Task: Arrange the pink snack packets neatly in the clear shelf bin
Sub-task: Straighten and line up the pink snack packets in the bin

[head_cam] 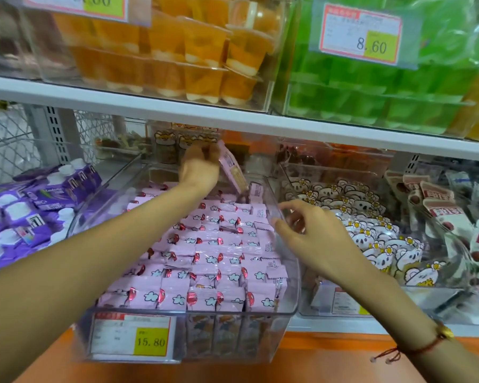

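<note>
A clear shelf bin point(293, 305) holds rows of pink snack packets point(205, 261) printed with white flowers and red marks. At the far end of the bin, my left hand point(198, 168) is raised and shut on one pink packet point(233, 171), which hangs tilted with its back label showing. My right hand point(313, 236) hovers over the bin's right wall with its fingers apart and nothing in it.
Purple packs point(31, 214) fill the bin on the left, white koala-print packets point(371, 230) the bin on the right. The white shelf board point(150, 106) above carries orange jelly cups point(177, 51) and green ones point(371, 78). A price tag point(130, 335) reads 15.80.
</note>
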The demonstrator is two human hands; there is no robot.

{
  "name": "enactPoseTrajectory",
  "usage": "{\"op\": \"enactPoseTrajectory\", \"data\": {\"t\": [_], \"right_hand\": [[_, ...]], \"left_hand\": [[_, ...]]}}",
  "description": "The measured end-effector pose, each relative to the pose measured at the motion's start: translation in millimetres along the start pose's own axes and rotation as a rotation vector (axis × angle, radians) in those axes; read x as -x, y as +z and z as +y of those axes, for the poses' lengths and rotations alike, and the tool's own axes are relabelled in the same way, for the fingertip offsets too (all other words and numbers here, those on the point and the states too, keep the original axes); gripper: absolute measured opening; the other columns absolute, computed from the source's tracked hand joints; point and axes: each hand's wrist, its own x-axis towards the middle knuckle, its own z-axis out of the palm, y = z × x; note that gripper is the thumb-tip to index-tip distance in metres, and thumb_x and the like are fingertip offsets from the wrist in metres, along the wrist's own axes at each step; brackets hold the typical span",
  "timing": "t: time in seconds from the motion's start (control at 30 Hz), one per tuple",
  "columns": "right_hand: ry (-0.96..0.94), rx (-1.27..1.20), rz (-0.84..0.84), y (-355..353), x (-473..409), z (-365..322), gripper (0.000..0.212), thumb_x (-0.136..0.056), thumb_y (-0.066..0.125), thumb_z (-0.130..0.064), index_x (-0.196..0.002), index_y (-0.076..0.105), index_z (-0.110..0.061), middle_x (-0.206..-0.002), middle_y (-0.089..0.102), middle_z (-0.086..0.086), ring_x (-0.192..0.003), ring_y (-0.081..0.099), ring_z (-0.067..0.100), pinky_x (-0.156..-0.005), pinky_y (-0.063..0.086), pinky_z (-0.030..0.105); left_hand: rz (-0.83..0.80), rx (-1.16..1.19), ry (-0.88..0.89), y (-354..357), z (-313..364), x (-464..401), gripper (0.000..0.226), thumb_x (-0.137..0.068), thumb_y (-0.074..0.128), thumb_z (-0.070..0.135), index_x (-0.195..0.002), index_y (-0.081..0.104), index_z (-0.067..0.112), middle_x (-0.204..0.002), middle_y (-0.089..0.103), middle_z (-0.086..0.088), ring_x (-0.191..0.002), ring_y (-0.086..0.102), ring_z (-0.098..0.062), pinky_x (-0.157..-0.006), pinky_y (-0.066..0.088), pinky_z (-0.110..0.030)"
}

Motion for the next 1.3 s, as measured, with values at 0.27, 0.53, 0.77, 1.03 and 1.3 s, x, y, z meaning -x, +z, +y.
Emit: {"op": "enactPoseTrajectory", "data": {"t": [0.27, 0.53, 0.77, 1.03, 1.3], "right_hand": [[-0.201, -0.285, -0.001, -13.1, -14.8, -29.5, 0.066, -0.076, 0.076, -0.031, -0.134, 0.043, -0.032, -0.131, 0.049, -0.009, -0.116, 0.046, 0.001, -0.099, 0.035, 0.016], [0.14, -0.854, 0.028, -15.9, -10.7, -34.7, 0.031, -0.068, 0.081, -0.024, -0.095, 0.072, -0.015, -0.085, 0.074, -0.001, -0.066, 0.068, 0.006, -0.056, 0.051, 0.015], [0.57, -1.406, -0.269, -22.4, -11.8, -29.2, 0.047, -0.073, 0.065, -0.048, -0.093, 0.072, -0.006, -0.092, 0.073, 0.017, -0.07, 0.072, 0.021, -0.055, 0.058, 0.021], [0.309, -1.233, -0.018, -17.5, -16.3, -17.4, 0.022, -0.079, 0.069, -0.023, -0.097, 0.071, -0.01, -0.088, 0.073, 0.003, -0.073, 0.067, 0.006, -0.063, 0.051, 0.011], [0.225, -0.551, 0.351, 7.1, -49.9, 3.9, 0.036, -0.079, 0.075, -0.023, -0.106, 0.054, -0.01, -0.096, 0.064, 0.003, -0.089, 0.062, 0.021, -0.077, 0.046, 0.028]], "left_hand": [[-0.117, 0.792, -0.607, -40.6, 16.6, 49.4, 0.017, -0.095, 0.053, 0.015, -0.105, 0.058, 0.002, -0.092, 0.065, -0.011, -0.084, 0.065, -0.016, -0.057, 0.057, -0.023], [-0.382, 0.343, -0.29, -50.7, 7.4, 74.7, 0.029, -0.096, 0.047, 0.041, -0.121, 0.055, 0.027, -0.118, 0.063, 0.002, -0.103, 0.063, -0.01, -0.082, 0.057, -0.031], [-0.445, 0.285, -0.112, -56.4, 8.6, 76.9, 0.034, -0.083, 0.064, 0.042, -0.111, 0.064, 0.024, -0.102, 0.072, 0.008, -0.089, 0.07, -0.007, -0.069, 0.054, -0.015], [-0.475, 0.094, -0.026, -36.9, 0.1, 62.3, 0.029, -0.084, 0.057, 0.052, -0.1, 0.063, 0.029, -0.097, 0.068, 0.016, -0.089, 0.062, 0.003, -0.072, 0.049, -0.016], [-0.76, -0.742, 0.369, -17.0, -28.5, 19.7, 0.036, -0.101, 0.037, 0.031, -0.13, 0.053, 0.018, -0.134, 0.053, -0.005, -0.12, 0.05, -0.025, -0.099, 0.042, -0.038]]}}
